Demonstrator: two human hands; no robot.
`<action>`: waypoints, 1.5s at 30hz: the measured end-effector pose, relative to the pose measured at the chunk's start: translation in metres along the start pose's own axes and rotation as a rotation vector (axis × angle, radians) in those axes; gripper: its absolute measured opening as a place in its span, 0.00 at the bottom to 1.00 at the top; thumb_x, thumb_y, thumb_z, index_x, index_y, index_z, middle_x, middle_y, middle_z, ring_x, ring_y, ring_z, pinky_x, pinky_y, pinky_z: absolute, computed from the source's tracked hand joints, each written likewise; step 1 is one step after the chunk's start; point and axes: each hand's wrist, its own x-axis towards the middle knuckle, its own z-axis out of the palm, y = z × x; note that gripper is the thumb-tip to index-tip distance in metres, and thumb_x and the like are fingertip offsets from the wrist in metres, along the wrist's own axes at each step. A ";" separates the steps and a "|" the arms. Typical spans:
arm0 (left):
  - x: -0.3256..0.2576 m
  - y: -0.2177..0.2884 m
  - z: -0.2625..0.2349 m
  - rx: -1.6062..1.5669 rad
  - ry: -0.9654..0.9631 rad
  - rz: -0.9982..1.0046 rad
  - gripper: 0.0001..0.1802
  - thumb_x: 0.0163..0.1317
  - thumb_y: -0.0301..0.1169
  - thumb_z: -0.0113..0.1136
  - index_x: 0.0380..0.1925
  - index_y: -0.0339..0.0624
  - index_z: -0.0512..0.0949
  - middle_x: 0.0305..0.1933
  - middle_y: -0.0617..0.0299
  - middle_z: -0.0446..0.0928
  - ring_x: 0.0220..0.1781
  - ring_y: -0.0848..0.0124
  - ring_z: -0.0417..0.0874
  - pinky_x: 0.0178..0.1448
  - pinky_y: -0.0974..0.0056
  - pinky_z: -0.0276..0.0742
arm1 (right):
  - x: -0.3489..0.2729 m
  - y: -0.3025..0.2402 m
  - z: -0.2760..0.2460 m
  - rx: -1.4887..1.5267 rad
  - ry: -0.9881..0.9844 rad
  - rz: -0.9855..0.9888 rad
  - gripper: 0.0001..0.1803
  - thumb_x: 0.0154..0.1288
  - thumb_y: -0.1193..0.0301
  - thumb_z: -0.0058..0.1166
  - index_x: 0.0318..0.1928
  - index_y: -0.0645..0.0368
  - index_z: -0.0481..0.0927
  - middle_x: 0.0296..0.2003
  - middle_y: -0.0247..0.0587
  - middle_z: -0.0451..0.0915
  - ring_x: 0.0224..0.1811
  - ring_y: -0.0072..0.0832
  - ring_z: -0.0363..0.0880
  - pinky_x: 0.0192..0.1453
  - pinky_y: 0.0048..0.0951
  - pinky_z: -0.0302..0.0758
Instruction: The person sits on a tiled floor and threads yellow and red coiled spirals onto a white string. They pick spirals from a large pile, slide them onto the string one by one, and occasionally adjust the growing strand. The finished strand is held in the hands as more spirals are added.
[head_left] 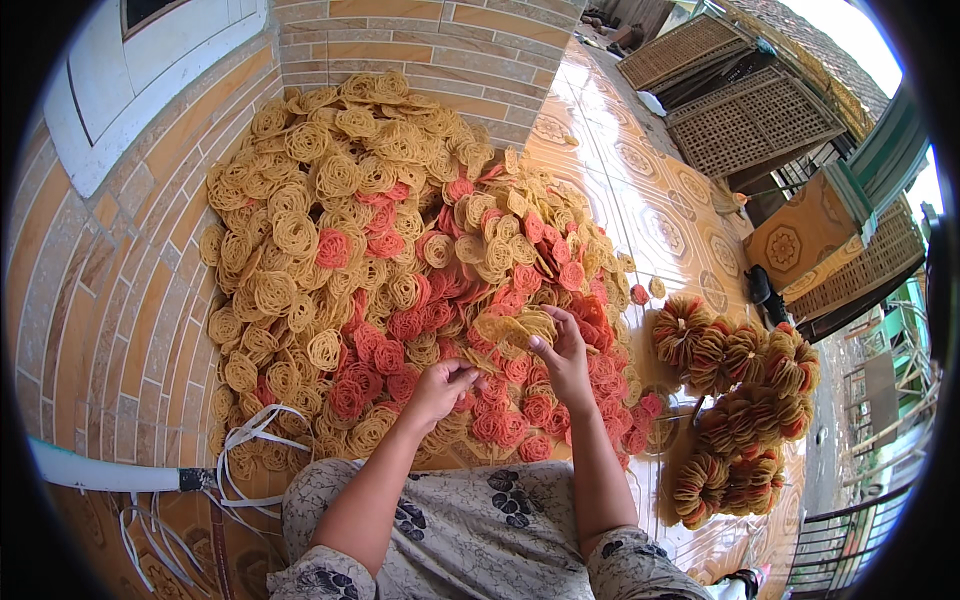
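Note:
Before me lies a big heap of round, lacy crackers shaped like coiled noodle nests, most of them yellow (294, 235) and many coral-red (408, 324). Over the near part of the heap, my right hand (566, 362) grips a small stack of yellow crackers (513, 328) between thumb and fingers. Close beside that stack, on its left, my left hand (440, 392) is closed in a pinch. What its fingertips hold, if anything, blends into the crackers behind them.
Bundled rings of yellow and red crackers (745, 420) stand on the tiled floor (640, 215) to my right. White strips (255, 440) hang by a pale pole (115, 468) at my left. A brick-patterned wall (420, 45) backs the heap. Woven racks (755, 120) lean at the far right.

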 end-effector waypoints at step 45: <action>-0.007 0.008 0.012 0.391 -0.037 0.079 0.09 0.65 0.29 0.59 0.37 0.34 0.83 0.30 0.64 0.85 0.22 0.86 0.73 0.26 0.74 0.66 | -0.002 -0.003 0.005 0.423 0.063 0.066 0.33 0.58 0.88 0.33 0.65 0.56 0.57 0.58 0.42 0.68 0.59 0.30 0.71 0.58 0.32 0.74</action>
